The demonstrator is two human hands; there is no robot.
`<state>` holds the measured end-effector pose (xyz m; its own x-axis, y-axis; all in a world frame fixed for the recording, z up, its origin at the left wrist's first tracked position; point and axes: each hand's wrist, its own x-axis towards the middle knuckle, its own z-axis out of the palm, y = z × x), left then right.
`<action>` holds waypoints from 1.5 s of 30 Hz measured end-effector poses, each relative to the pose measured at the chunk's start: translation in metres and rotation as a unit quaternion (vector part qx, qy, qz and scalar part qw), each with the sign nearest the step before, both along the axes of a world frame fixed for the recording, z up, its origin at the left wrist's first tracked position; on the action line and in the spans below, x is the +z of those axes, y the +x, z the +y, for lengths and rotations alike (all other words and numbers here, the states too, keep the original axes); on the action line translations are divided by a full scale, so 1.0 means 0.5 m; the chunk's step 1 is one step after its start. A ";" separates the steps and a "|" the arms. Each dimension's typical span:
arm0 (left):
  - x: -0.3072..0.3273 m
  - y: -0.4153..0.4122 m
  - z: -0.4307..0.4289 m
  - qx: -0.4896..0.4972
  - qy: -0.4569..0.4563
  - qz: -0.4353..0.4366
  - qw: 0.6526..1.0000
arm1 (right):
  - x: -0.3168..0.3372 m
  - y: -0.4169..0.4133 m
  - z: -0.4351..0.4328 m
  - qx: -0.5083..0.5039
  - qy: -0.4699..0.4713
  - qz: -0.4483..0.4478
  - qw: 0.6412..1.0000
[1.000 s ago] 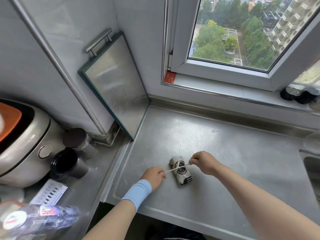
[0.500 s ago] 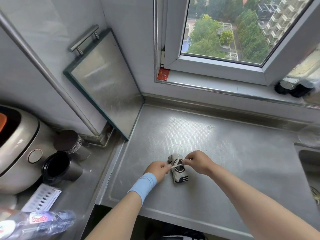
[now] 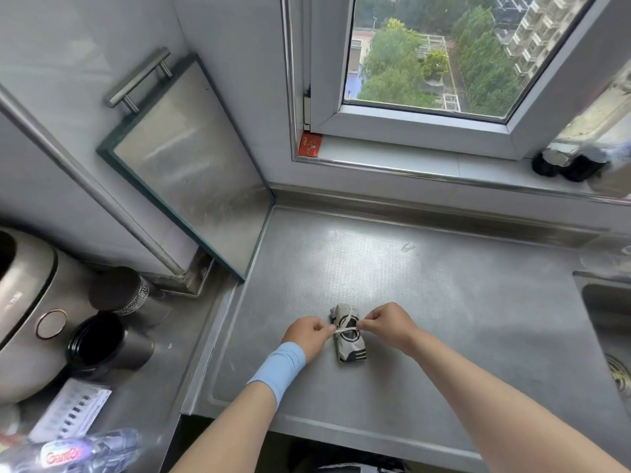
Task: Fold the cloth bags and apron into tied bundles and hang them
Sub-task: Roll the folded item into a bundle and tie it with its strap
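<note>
Bundle (image 3: 349, 341): small rolled cloth bag, pale with dark print, lying flat on the steel counter (image 3: 444, 302) between the 2 hands. It is near the front edge and well apart from the sink (image 3: 607, 336) at the right (the head view is the only one, so its underside is hidden).
Tie (image 3: 345, 331): thin pale strap crossing the roll, with a loop rising over the far end; whether a knot is formed yet is too small to tell.
Left hand (image 3: 307, 334): fingers curled, thumb and fingertips pinching the strap's left end just beside the roll; blue wristband (image 3: 278, 365) below it.
Right hand (image 3: 386, 322): fingers curled, pinching the strap's right end at the roll's upper right side.
Step in hand: judged as cinching the tie, 1 end in each hand, drawn outward.
Risk 1: uneven pull. A harder tug from 1 side would probably drag or spin the light roll on the smooth steel instead of tightening the tie.
Risk 2: strap creeping toward the far end. The tie sits nearer that end, so it could slide off and let the folds spring open.
Risk 3: loose knot. If either pinch lets go before the tie bites, the bundle may unroll once hung.
Nearby: 2 dark cups (image 3: 102, 343) and rice cooker (image 3: 27, 302) stand well apart at the left, so a knock looks unlikely.
Left to do: hanging not yet done; where it is to hang is not in view.
</note>
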<state>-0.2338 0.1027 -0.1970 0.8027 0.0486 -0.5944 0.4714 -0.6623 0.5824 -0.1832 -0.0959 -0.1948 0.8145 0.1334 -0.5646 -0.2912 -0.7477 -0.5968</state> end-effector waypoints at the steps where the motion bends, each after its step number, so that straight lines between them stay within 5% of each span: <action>1: -0.004 -0.003 0.003 -0.007 0.008 -0.014 1.000 | -0.002 -0.001 -0.003 0.000 -0.004 0.000 1.000; 9: -0.017 -0.007 0.012 -0.018 0.001 -0.047 0.999 | -0.020 -0.028 0.000 -0.001 -0.093 -0.071 0.993; 17: 0.027 0.038 -0.070 -0.171 -0.066 -0.107 0.977 | -0.016 -0.037 0.018 -0.008 -0.092 -0.096 0.991; 27: 0.012 0.067 -0.089 -0.049 -0.080 -0.071 0.993 | 0.014 -0.040 -0.004 -0.085 0.126 -0.035 0.988; 45: 0.011 0.042 -0.072 0.045 -0.050 -0.110 0.992 | 0.007 -0.028 0.001 -0.147 0.155 0.004 0.977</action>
<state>-0.2127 0.0665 -0.1917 0.9084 0.0755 -0.4112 0.3805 -0.5569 0.7383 -0.1973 -0.0954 -0.1913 0.8389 0.0610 -0.5409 -0.4716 -0.4148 -0.7782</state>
